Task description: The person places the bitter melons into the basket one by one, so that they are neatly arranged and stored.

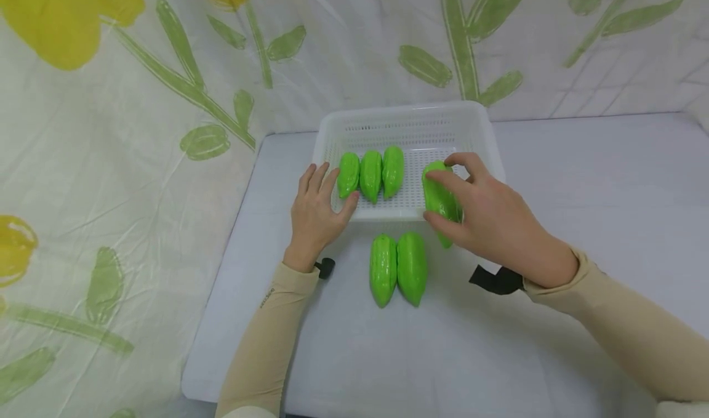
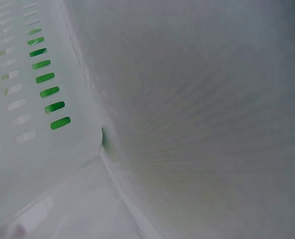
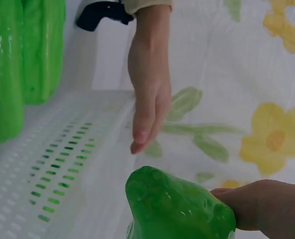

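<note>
My right hand (image 1: pixel 493 212) pinches a glossy green pepper-shaped vegetable (image 1: pixel 441 196) between thumb and fingers, over the front right of a white perforated basket (image 1: pixel 410 111). Its tapered tip points toward me and overlaps the front rim in the head view. The right wrist view shows the vegetable's blunt end (image 3: pixel 179 209) close up, with a fingertip against its side. At the basket's front left corner lies my left hand (image 1: pixel 316 215), fingers extended and spread along the rim. Three like vegetables (image 1: pixel 370 175) sit side by side in the basket's left half.
Two more green vegetables (image 1: pixel 397 270) lie side by side on the white-covered table (image 1: pixel 343 356), in front of the basket. A flower-printed curtain (image 1: pixel 354 48) hangs behind and to the left. Black straps (image 1: pixel 498 279) show at both wrists.
</note>
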`<state>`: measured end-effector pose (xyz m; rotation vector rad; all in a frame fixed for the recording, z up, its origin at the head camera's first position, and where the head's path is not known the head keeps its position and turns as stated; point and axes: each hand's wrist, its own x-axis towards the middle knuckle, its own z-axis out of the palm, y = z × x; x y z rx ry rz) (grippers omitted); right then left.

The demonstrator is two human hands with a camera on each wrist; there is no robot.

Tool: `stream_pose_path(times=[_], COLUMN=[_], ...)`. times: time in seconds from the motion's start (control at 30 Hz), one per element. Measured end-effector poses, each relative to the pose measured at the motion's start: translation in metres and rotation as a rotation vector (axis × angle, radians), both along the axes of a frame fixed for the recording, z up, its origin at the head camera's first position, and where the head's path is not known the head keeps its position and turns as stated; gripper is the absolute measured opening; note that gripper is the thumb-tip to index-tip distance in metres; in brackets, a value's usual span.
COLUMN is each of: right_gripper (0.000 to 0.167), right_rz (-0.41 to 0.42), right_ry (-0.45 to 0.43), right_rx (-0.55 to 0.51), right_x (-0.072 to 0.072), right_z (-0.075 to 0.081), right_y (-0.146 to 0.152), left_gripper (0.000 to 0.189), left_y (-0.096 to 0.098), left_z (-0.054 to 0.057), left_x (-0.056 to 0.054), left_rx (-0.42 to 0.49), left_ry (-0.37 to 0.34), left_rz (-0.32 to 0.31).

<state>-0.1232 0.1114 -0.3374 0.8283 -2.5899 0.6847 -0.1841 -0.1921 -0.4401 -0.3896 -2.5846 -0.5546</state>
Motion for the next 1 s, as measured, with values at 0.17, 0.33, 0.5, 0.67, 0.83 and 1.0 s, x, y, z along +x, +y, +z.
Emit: stream_pose_path(times=[0.17,0.33,0.5,0.67,0.83,1.0], right_gripper=[0.051,0.051,0.051,0.051,0.051,0.054], right_rz=[-0.027,-0.057,-0.069,-0.087,-0.094,-0.101], right_ry=[-0.036,-0.079,-0.105,-0.144,-0.200,-0.269], right_rx=[0.007,0.018,0.029,0.053,0.080,0.117], right_x=[-0.021,-0.038,-0.053,-0.073,-0.091,-0.110], right_z=[0.003,0.005,0.007,0.006,0.002,-0.002], right_y=[-0.001,-0.004,-0.009,-0.014,-0.018,-0.022], left_gripper=[0.067,0.068,0.067,0.068,0.069,0.067], left_y=[0.000,-0.001,-0.001,0.000,0.000,0.000], left_z=[-0.001,-0.002,-0.002,-0.002,-0.001,-0.001], left_x=[0.000,0.000,0.000,-0.001,-0.001,0.000], left_rx=[0.001,-0.007,-0.009,-0.009,-0.018,-0.014], left_ry=[0.000,0.003,0.015,0.005,-0.008,0.002], left_rz=[0.002,0.003,0.004,0.008,0.008,0.010])
